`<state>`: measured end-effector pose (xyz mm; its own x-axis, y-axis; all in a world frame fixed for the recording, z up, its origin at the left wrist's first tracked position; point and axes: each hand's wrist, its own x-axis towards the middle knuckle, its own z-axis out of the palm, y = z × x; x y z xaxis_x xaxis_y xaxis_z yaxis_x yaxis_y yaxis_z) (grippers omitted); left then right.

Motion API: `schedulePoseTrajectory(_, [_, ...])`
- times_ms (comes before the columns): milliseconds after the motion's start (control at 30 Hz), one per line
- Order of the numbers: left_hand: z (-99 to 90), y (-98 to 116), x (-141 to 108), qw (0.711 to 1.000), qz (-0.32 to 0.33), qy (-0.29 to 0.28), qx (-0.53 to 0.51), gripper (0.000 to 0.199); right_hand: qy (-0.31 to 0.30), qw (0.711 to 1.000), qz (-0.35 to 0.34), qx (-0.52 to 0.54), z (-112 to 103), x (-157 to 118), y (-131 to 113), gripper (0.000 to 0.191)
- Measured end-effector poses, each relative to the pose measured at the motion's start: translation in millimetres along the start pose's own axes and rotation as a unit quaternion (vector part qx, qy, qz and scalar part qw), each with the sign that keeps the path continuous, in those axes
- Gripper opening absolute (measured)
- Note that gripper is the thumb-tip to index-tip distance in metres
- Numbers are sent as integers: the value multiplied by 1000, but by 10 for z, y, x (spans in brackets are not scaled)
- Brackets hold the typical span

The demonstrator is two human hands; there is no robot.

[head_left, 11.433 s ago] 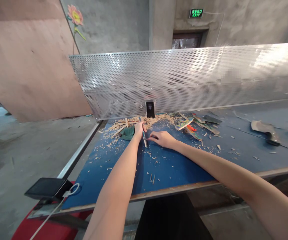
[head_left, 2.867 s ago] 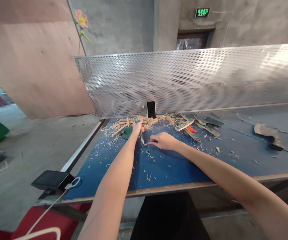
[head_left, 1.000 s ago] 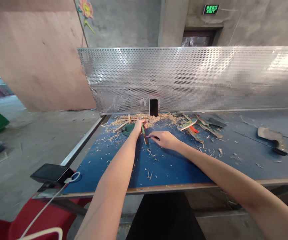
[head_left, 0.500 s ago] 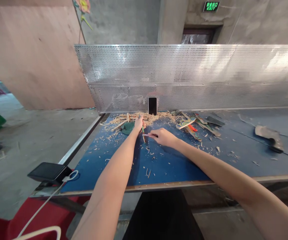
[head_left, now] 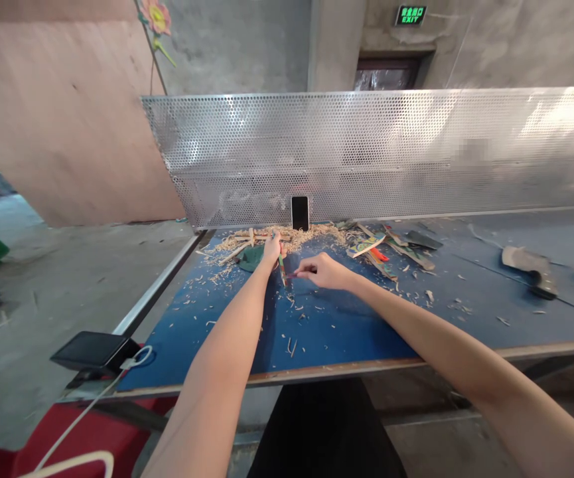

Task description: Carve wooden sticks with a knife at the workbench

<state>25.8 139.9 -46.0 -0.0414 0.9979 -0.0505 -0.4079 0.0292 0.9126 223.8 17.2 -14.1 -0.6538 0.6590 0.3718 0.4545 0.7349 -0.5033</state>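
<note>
My left hand [head_left: 273, 252] is closed around a narrow wooden strip [head_left: 283, 273] with green and reddish paint, its lower end pointing down toward the table. My right hand [head_left: 325, 271] pinches a small knife [head_left: 293, 274], whose thin blade lies against or very near the strip's lower end; contact cannot be made out. Just left of my left hand lies a dark green cloth-like piece [head_left: 249, 259]. Pale wood shavings [head_left: 326, 234] are heaped behind the hands, and loose curls are scattered around them on the blue tabletop [head_left: 346, 332].
A phone [head_left: 300, 213] stands upright against the perforated metal screen [head_left: 356, 153]. Painted wood strips [head_left: 367, 245] are piled to the right, with a curved dark scrap [head_left: 530, 269] farther off. A black device [head_left: 95, 350] with a white cable sits at the left front corner.
The knife has moved slightly down along the strip and turned, its blade looking darker now. My left hand keeps its hold. The whole view has shifted slightly.
</note>
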Motion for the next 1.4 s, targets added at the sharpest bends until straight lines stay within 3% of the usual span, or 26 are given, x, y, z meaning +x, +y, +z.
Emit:
schedulePoseTrajectory(133, [14,0,-4,1000,1,2,9,42,49,997,-6,-58,63,28,85,21])
schedulePoseTrajectory(333, [32,-18,11,1000,-1,4,2,43,14,987,-26,-161,139,48,101,23])
schedulePoseTrajectory(500, [1,-16,7,1000,-2,-7,-1,45,0,992,13,-127,113,112,14,19])
schedulePoseTrajectory(633, [-29,9,-3,1000,-8,-13,-16,53,-92,993,13,-66,56,93,-60,17])
schedulePoseTrajectory(700, [-26,21,-11,1000,-13,-9,-22,53,-108,993,-3,-47,23,44,-64,17])
schedulePoseTrajectory(867, [18,23,-23,1000,-16,-8,-15,45,34,999,9,-31,-10,1,40,19])
schedulePoseTrajectory(933, [28,18,-22,1000,-15,-6,-15,45,54,997,11,-56,20,22,89,20])
schedulePoseTrajectory(1200, [0,42,-18,998,-37,-16,-39,55,7,996,4,-94,162,84,83,20])
schedulePoseTrajectory(1300, [-8,71,-31,998,-44,-18,-43,56,-47,996,15,-73,144,78,20,16])
schedulePoseTrajectory(1400, [-12,98,-46,998,-45,-16,-43,56,-88,993,-16,-71,114,39,-22,13])
